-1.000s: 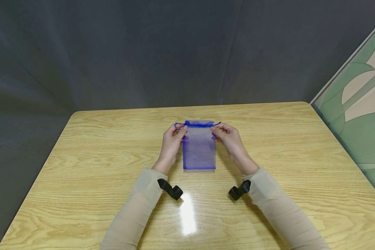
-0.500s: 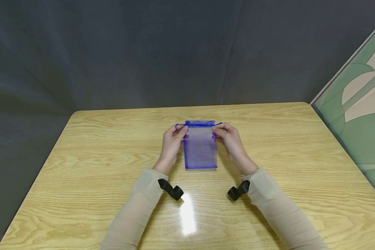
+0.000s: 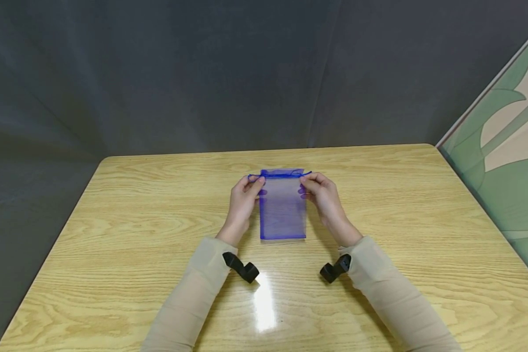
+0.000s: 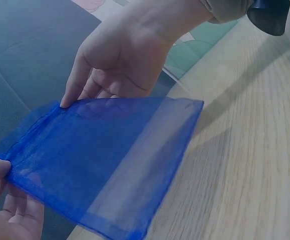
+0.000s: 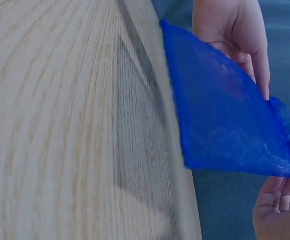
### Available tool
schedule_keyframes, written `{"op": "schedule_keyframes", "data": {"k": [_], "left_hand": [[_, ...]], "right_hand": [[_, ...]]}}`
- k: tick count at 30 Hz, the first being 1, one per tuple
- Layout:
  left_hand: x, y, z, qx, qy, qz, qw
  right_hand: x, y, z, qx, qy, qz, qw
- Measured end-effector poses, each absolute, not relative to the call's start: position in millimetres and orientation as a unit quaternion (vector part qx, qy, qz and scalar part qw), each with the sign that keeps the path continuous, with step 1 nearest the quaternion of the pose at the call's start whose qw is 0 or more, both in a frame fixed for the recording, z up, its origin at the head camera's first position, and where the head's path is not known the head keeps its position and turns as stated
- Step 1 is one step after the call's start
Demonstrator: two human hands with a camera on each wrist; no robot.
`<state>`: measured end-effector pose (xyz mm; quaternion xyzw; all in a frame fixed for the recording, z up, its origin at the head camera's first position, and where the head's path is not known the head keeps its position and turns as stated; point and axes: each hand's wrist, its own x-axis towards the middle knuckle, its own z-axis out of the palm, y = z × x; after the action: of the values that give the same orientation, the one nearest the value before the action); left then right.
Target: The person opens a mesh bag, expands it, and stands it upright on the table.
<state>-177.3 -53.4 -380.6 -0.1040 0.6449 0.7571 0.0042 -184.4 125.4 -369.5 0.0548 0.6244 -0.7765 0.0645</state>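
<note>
A sheer blue drawstring pouch (image 3: 283,210) is held up flat between both hands, its gathered mouth at the top and its lower hem hanging free. My left hand (image 3: 241,203) pinches the pouch's left upper edge by the drawstring, thumb in front. On the opposite edge my right hand (image 3: 328,203) pinches it at the same height. Some fingertips show through the mesh behind it. In the left wrist view the pouch (image 4: 104,150) looks flat, with nothing visible inside. The right wrist view shows the pouch (image 5: 225,110) stretched between the two hands.
A light wood-grain table (image 3: 136,215) lies beneath, with a bright glare spot near its front. Dark grey cloth (image 3: 246,78) hangs behind the table's far edge. A panel with green leaf shapes (image 3: 510,146) stands at the right. Black wrist-worn devices (image 3: 242,268) jut inward from the cuffs.
The pouch has shifted very slightly to the right, and its lower hem has swayed a little. Both hands keep their pinch and have barely moved.
</note>
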Motion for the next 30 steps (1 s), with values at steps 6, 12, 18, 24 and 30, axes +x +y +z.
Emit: {"op": "schedule_keyframes", "data": {"k": [6,12,18,24,30], "left_hand": [[-177.2,-55.4,-380.6,-0.105,0.639,0.762,0.026],[-177.4,-59.7,-381.0,-0.097,0.659,0.744,0.048],[-177.6,-59.4,-381.2,-0.093,0.661,0.743,0.042],[-177.2,-59.5,-380.8,-0.097,0.658,0.746,0.035],[-176.9,-58.9,-380.5,-0.095,0.652,0.752,0.028]], "right_hand": [[-185.4,127.2,-371.2,0.045,0.627,-0.774,0.071],[-187.3,130.4,-373.6,0.042,0.645,-0.758,0.089],[-187.9,129.8,-374.4,0.038,0.668,-0.737,0.092],[-188.8,128.3,-375.0,0.039,0.661,-0.745,0.083],[-186.9,126.3,-371.6,0.036,0.628,-0.773,0.075]]}}
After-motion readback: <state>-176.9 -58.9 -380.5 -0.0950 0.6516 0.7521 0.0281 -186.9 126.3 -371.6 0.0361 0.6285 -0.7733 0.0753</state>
